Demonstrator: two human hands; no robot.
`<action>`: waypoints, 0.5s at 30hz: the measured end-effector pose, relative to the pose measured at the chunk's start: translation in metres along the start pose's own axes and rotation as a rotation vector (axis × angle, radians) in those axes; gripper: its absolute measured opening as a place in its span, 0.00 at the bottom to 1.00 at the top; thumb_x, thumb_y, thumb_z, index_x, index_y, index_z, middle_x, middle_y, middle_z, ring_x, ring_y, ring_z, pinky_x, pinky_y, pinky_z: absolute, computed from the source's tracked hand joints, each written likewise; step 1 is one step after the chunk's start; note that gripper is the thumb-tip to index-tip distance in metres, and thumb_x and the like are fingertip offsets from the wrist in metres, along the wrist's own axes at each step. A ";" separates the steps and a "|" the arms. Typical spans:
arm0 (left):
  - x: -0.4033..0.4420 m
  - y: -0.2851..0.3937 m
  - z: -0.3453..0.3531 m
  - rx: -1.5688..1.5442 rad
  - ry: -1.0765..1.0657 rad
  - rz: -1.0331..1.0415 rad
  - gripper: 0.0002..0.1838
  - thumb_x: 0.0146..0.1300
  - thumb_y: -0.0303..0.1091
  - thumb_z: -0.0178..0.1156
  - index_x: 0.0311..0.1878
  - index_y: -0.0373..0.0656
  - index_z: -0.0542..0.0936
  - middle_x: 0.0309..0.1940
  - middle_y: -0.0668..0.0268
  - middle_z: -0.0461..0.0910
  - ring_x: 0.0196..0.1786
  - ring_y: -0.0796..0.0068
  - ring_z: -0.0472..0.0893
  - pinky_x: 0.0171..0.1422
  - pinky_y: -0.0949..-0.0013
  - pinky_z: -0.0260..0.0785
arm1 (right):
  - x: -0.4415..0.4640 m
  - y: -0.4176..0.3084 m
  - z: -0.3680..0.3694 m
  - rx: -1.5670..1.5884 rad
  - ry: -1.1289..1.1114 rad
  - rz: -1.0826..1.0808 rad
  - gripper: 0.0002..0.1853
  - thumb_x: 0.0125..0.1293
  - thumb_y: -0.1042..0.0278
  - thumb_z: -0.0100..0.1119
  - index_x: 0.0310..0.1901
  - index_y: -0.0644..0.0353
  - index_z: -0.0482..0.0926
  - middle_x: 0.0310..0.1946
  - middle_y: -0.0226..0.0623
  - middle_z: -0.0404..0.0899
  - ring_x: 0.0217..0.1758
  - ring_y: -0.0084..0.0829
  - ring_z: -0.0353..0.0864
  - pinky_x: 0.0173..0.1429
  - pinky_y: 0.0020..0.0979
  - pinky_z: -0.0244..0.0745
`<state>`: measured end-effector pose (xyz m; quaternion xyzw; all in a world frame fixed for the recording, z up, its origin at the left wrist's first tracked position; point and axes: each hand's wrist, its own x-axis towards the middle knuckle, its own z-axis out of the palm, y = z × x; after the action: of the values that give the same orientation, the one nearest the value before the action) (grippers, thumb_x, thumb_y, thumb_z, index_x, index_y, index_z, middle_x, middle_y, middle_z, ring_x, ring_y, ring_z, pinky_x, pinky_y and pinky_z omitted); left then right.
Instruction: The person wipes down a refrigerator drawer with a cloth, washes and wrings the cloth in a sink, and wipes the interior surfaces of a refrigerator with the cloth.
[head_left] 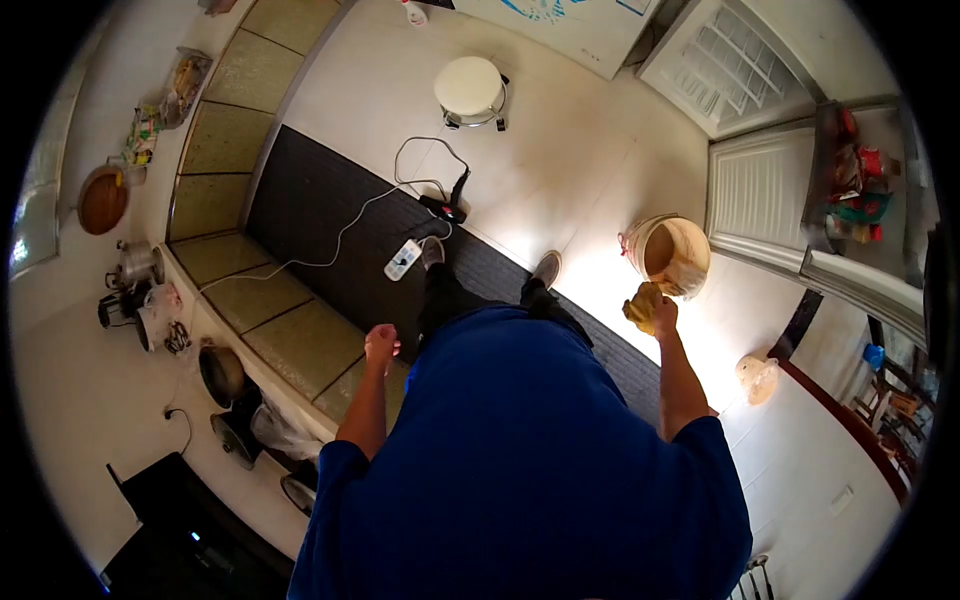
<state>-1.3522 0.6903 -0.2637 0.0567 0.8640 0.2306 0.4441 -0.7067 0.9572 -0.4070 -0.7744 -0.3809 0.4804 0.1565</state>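
My right hand (665,317) is closed around a crumpled yellow-brown cloth (641,307), held out to the right at about the near side of a white bucket (690,240). From this angle I cannot tell whether the cloth touches the bucket. A plastic bag or liner shows at the bucket's rim, and its inside looks brownish. My left hand (381,345) hangs by my left side with curled fingers and nothing visible in them, near the tiled cabinet fronts (285,345).
A dark mat (320,210) lies under my feet. On it are a white power strip (403,260), a black corded device (447,207) and loose cable. Ahead stands a round white stool (468,86). Pots (221,372) line the left counter; a small bin (757,378) stands right.
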 end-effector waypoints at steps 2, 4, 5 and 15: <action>0.010 0.016 -0.008 -0.035 -0.001 0.026 0.14 0.66 0.37 0.60 0.51 0.41 0.81 0.39 0.65 0.83 0.33 0.74 0.84 0.33 0.71 0.78 | -0.004 -0.006 0.010 -0.041 -0.016 0.002 0.21 0.73 0.54 0.53 0.37 0.69 0.81 0.32 0.46 0.83 0.34 0.37 0.81 0.41 0.40 0.75; 0.022 0.032 -0.017 -0.072 0.010 0.066 0.14 0.67 0.36 0.60 0.52 0.40 0.81 0.40 0.65 0.83 0.33 0.74 0.84 0.34 0.71 0.78 | -0.010 -0.004 0.024 -0.119 -0.039 0.011 0.21 0.73 0.54 0.54 0.39 0.69 0.82 0.32 0.45 0.83 0.34 0.36 0.80 0.41 0.39 0.75; 0.028 0.036 -0.020 -0.081 0.012 0.065 0.14 0.67 0.36 0.60 0.52 0.40 0.81 0.40 0.65 0.83 0.33 0.74 0.84 0.34 0.71 0.78 | -0.012 -0.001 0.032 -0.199 -0.041 0.001 0.23 0.72 0.52 0.54 0.38 0.69 0.82 0.32 0.46 0.83 0.34 0.38 0.81 0.41 0.40 0.75; 0.125 0.012 -0.095 -0.063 -0.167 -0.057 0.15 0.66 0.41 0.61 0.50 0.44 0.81 0.39 0.68 0.81 0.36 0.74 0.83 0.36 0.69 0.77 | -0.070 -0.035 0.123 -0.127 0.018 0.052 0.19 0.73 0.56 0.55 0.40 0.69 0.81 0.33 0.40 0.81 0.34 0.31 0.79 0.40 0.36 0.76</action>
<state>-1.5041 0.7055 -0.3039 0.0371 0.8177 0.2392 0.5223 -0.8455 0.9136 -0.4019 -0.7966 -0.3891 0.4521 0.0980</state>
